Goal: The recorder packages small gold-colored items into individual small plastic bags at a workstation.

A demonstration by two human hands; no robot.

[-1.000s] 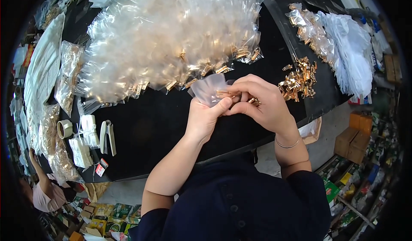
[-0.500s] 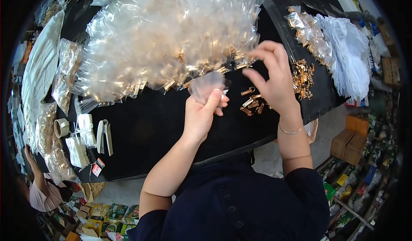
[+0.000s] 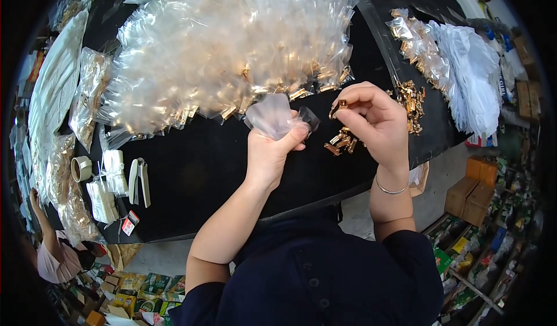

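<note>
My left hand (image 3: 267, 156) is closed on small clear plastic bags (image 3: 271, 116), thumb pressed over them above the black table. To its right, my right hand (image 3: 383, 126) pinches a small gold metal clasp (image 3: 341, 104) between thumb and fingertips; its exact shape is partly hidden. Just below those fingertips lies a small group of gold clasps (image 3: 341, 142), and a bigger pile of gold clasps (image 3: 413, 108) sits behind the right hand. Beyond both hands spreads a large heap of clear bags (image 3: 232, 53) with gold pieces in their near ends.
At the left are a tape roll (image 3: 81, 169), white bundles (image 3: 115, 172), a white stapler-like tool (image 3: 139, 182) and bags of gold pieces (image 3: 91, 97). White plastic bags (image 3: 471, 73) lie at the right. Cardboard boxes (image 3: 470, 199) stand on the floor. Another person (image 3: 58, 259) is at far left.
My right hand has come back from the edge of the bag heap and now pinches a gold clasp. The bags in my left hand have shifted and spread slightly.
</note>
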